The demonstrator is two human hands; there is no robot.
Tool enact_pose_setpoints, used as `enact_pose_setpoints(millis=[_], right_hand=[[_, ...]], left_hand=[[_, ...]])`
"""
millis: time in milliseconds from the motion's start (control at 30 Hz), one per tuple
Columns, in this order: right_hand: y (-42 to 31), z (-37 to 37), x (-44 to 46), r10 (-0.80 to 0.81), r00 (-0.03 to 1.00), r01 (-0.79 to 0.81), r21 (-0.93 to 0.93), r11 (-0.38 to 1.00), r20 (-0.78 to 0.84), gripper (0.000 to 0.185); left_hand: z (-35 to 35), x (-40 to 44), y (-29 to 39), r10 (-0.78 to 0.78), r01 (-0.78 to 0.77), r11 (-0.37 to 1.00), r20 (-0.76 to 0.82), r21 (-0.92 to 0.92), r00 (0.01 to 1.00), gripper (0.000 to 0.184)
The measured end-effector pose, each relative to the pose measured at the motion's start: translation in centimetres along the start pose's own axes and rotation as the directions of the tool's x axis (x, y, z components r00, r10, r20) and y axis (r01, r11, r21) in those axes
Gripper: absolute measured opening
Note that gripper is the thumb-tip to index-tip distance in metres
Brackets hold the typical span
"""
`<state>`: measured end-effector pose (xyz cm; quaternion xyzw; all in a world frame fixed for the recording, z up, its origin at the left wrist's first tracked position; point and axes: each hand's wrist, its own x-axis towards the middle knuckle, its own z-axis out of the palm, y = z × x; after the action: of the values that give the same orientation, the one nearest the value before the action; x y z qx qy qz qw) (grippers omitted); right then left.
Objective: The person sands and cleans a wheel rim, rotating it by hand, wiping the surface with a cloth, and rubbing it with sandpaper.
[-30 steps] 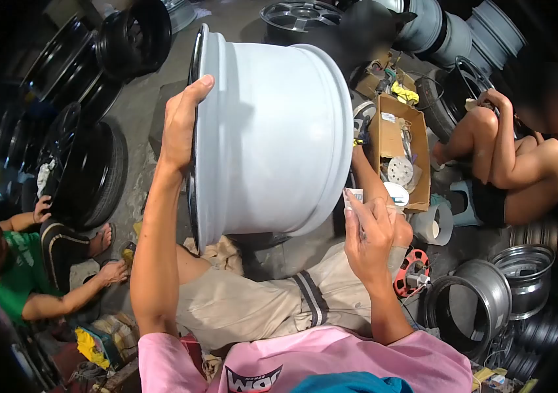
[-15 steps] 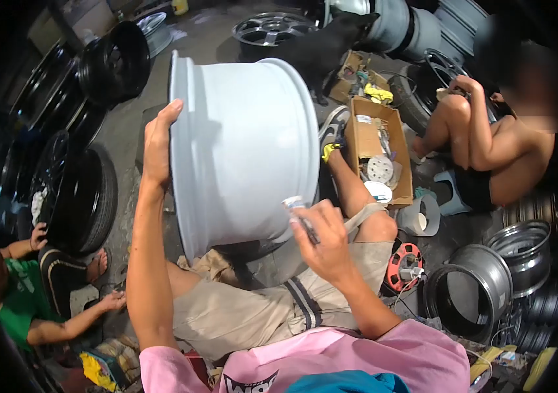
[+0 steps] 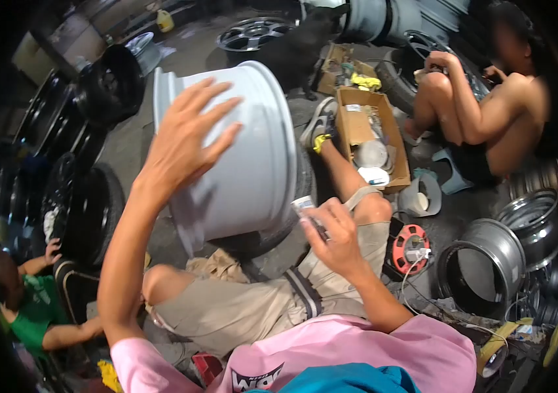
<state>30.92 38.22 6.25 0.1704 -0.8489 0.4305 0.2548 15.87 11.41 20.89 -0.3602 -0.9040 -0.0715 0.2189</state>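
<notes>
A pale grey wheel rim (image 3: 246,177) stands tilted in front of me, its barrel facing me. My left hand (image 3: 194,131) is over the barrel's upper left part, fingers spread; whether the palm touches the metal is hard to tell. To the right of the rim's lower edge, my right hand (image 3: 333,236) grips a small tool with a whitish flat end (image 3: 303,204). My fingers hide most of that tool, so its kind is unclear. The rim rests on or against a dark tire (image 3: 272,239) beneath it.
An open cardboard box (image 3: 393,131) with discs and tools lies beyond my leg. A red cable reel (image 3: 410,249) and bare rims (image 3: 482,268) are at right. Two people sit nearby, one in a green shirt (image 3: 37,308). A black dog (image 3: 285,56) stands behind the rim.
My left hand has left the rim's left edge and moved over the barrel, fingers now spread. The view has shifted, and the rim appears turned slightly. My right hand keeps the small tool.
</notes>
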Motion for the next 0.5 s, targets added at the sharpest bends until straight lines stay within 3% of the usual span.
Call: enact_pose_setpoints(millis=[100, 233, 367, 433, 500], right_hand=[[-0.5, -0.7, -0.4, -0.001, 1.0, 0.002, 0.031, 1.0, -0.023, 0.019], [-0.5, -1.5, -1.7, 0.041, 0.998, -0.038, 0.068, 0.997, -0.043, 0.019], [0.4, -3.0, -2.8, 0.073, 0.997, -0.073, 0.052, 0.996, 0.002, 0.017], [1.4, -3.8, -3.4, 0.089, 0.996, -0.09, 0.06, 0.994, 0.008, 0.017], [2.5, -4.1, -4.0, 0.114, 0.993, -0.115, 0.032, 0.993, 0.023, 0.016]], left_hand=[[3.2, 1.4, -2.0, 0.106, -0.135, 0.98, 0.192, 0.148, 0.976, 0.058], [5.7, 2.4, -2.8, 0.111, -0.186, 0.954, 0.299, 0.235, 0.948, 0.074], [6.9, 1.0, -1.4, 0.146, -0.238, 0.946, 0.366, 0.219, 0.919, 0.091], [6.1, -1.6, 1.1, 0.268, -0.361, 0.916, 0.402, 0.175, 0.875, 0.091], [5.1, -4.8, 4.0, 0.335, -0.385, 0.923, 0.542, -0.024, 0.771, 0.088]])
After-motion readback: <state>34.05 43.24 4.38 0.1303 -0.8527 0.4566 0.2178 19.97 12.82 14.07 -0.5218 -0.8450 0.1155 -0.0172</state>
